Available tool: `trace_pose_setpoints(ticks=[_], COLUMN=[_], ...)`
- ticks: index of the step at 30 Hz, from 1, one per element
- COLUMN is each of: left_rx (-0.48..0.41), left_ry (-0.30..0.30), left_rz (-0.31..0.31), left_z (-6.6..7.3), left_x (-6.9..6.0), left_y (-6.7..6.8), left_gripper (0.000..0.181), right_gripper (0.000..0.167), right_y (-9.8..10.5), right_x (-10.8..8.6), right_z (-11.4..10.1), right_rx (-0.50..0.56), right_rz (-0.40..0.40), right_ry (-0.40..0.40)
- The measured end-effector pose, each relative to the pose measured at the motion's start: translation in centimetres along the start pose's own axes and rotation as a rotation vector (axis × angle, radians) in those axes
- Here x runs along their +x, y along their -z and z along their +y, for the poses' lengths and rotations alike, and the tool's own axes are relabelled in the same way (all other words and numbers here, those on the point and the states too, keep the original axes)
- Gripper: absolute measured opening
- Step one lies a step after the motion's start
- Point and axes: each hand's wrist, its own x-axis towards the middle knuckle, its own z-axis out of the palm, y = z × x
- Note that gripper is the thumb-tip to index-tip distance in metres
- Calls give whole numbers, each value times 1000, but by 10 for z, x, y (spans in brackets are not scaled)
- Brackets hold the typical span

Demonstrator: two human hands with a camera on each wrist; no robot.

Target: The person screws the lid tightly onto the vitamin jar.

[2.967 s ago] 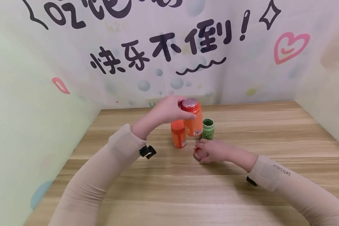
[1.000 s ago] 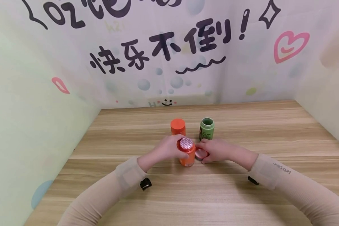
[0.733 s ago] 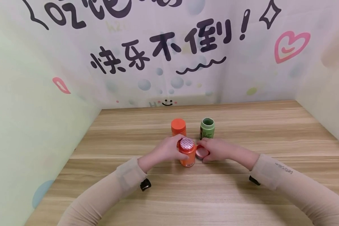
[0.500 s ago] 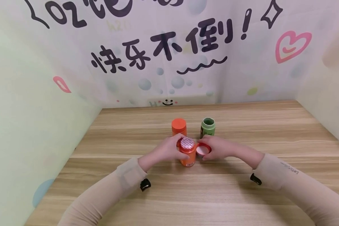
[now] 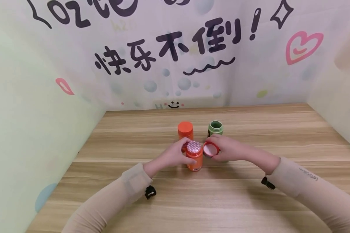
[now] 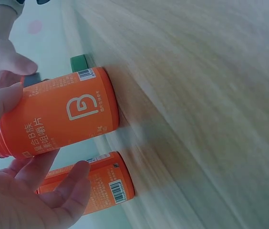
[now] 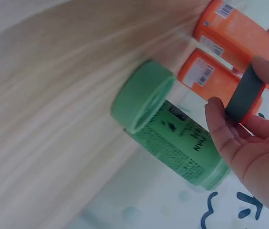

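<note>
Head view: the orange jar [image 5: 196, 156] seems to stand upright on the table [image 5: 180, 204], its patterned foil [image 5: 194, 147] uncovered and facing up. The left hand [image 5: 172, 155] grips it from the side, thumb across the front and fingers behind. Just beside the jar's mouth, apart from it, the right hand [image 5: 231, 149] pinches the lid [image 5: 210, 149] between thumb and fingers. The lid's red-rimmed, pale inside faces upward; its dark outer face shows in the right wrist view.

My judgement on handling: the left hand does well to hold the jar low and firm, so that it neither turns nor tips. The lid's open side is the wrong way up for fitting, so it would need to be turned over and levelled above the mouth before any pressing or twisting, or the thread could catch crooked. A pinch on the lid's edge only, with fingertips clear of the rim, would suit that.

Behind the left hand stands the capped jar [image 5: 185, 128], near enough to be knocked by the fingers. The green jar [image 5: 215, 128] stands uncapped behind the right hand. The green lid [image 7: 144, 95], near its base, lies hollow side up; the right hand hides it from above, so a low sweep could bump it. Further back hangs the printed cloth [image 5: 245, 87], well out of the way.
</note>
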Motion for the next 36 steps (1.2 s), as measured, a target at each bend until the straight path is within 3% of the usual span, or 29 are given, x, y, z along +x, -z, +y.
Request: trace_pose_setpoints(ticks=[18,28,36], left_rx=[-15,-19,-29], left_ry=[0,-26,-25], left_rz=[3,5,4], left_z=[-3,-6,-6], left_x=[1,1,1], left_y=[-1,-1,-1], left_gripper=[60,61,62], right_gripper=[60,56,54], right_y=[22,21,13], right_x=[-2,1,6], right_z=[-14,-18,-18], right_rx=[-84,24,172], right_rz=[93,124,146], right_ry=[95,127,119])
